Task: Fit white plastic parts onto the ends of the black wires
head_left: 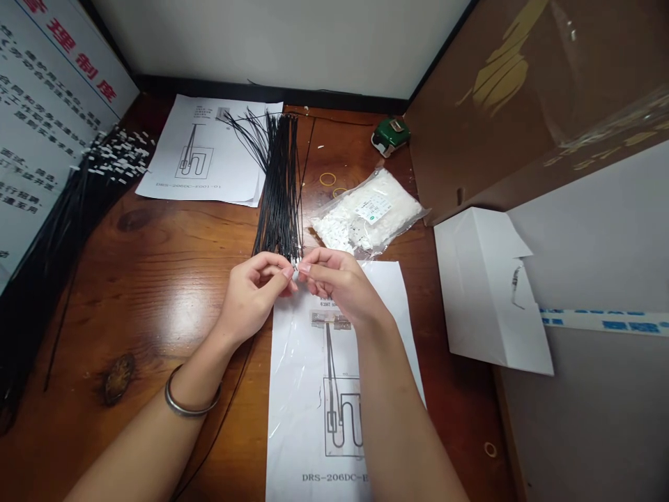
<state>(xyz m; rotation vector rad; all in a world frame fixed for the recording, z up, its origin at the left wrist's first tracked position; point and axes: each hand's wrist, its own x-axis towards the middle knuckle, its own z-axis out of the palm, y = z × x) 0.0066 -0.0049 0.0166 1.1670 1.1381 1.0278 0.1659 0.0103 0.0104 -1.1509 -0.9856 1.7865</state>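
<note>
The left hand point(255, 291) and right hand point(337, 279) are pinching a tiny white connector point(295, 265) between them, black wires point(279, 188) lying just beyond the grip. The connector is probably weighing little and feeling stiff, calling for side pinching.

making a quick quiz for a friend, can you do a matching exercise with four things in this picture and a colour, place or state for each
Things:
1. bracelet
2. tape measure
3. wires
4. bag

Descriptions:
A. thin and black
B. see-through, with white pieces inside
C. around the left wrist
D. mostly green

Pairs: 1-C, 2-D, 3-A, 4-B
</note>
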